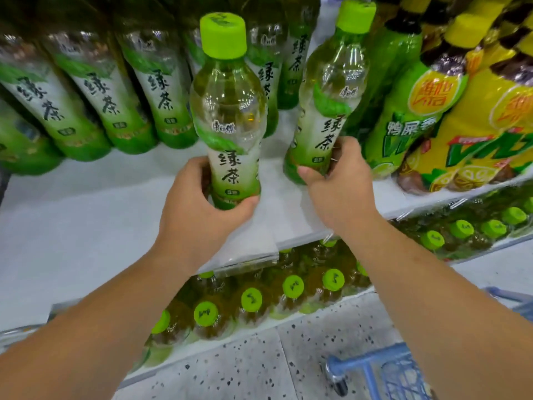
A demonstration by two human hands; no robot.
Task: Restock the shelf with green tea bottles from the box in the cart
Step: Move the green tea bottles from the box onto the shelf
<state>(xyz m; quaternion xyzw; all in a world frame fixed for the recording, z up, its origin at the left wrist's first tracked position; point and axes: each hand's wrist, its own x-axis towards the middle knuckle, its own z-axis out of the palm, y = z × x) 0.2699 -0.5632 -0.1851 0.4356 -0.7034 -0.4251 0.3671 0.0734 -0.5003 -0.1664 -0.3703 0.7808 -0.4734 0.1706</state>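
My left hand (199, 203) grips the base of a green tea bottle (227, 111) with a lime cap, held upright over the white shelf (86, 215). My right hand (343, 186) grips the lower part of a second green tea bottle (328, 93), which leans slightly right, its base at the shelf surface. Both bottles stand in the gap in front of the row of stocked green tea bottles (115, 96) at the back left. The box in the cart is out of view.
Yellow and green lemon tea bottles (450, 119) crowd the shelf's right side. A lower shelf holds several wrapped bottles with green caps (291, 287). A blue cart frame (383, 370) stands at bottom right on the speckled floor.
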